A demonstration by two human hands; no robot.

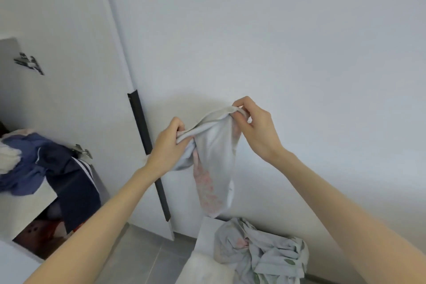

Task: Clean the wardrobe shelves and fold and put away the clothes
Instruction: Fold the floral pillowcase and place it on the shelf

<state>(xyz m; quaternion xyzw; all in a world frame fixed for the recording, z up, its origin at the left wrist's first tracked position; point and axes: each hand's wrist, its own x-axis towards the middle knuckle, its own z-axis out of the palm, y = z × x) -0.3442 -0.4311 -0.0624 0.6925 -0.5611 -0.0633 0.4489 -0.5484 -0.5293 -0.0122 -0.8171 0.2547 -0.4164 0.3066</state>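
Both hands hold up a pale blue garment [215,163] with pink flowers in front of the white wall [299,53]. The left hand [169,143] grips one end of its top edge with curled fingers. The right hand [252,125] pinches the other end, a bit higher up. The top edge runs between them, up and to the right. The rest hangs straight down below the hands, long and thin.

I think the cloth must be pulled wide and flat before it can be folded. It is twisted near the left hand. I cannot tell what kind of clothing it is. A crumpled pile [262,251] lies below. More blue clothes [27,161] sit on the wardrobe shelf [25,203] to the left.
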